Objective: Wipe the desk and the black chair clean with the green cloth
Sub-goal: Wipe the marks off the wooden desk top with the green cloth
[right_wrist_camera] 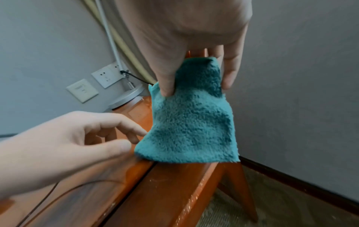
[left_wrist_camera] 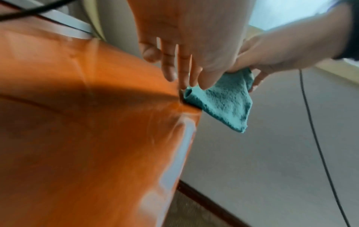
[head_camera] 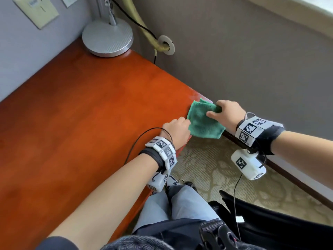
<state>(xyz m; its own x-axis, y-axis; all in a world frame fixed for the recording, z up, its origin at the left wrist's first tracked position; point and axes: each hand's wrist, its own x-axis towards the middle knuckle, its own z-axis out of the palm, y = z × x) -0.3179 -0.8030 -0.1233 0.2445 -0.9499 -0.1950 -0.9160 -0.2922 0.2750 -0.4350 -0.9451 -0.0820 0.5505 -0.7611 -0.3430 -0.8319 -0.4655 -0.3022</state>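
The green cloth (head_camera: pixel 201 121) lies folded on the near right corner of the orange-red wooden desk (head_camera: pixel 81 114), and part of it hangs past the edge. My right hand (head_camera: pixel 221 110) grips the cloth's far right part between thumb and fingers, which the right wrist view shows on the cloth (right_wrist_camera: pixel 190 127). My left hand (head_camera: pixel 180 127) rests on the desk just left of the cloth. Its fingers are loosely stretched and their tips touch the cloth's left edge (left_wrist_camera: pixel 188 93) without holding it. A black chair part (head_camera: pixel 270 213) shows low at the right beside my legs.
A round silver lamp base (head_camera: pixel 108 38) with a black cable stands at the desk's far corner under wall sockets (head_camera: pixel 36 11). A grey wall (head_camera: pixel 252 69) runs close along the desk's right end. Patterned carpet (head_camera: pixel 207 168) and a dark baseboard lie below.
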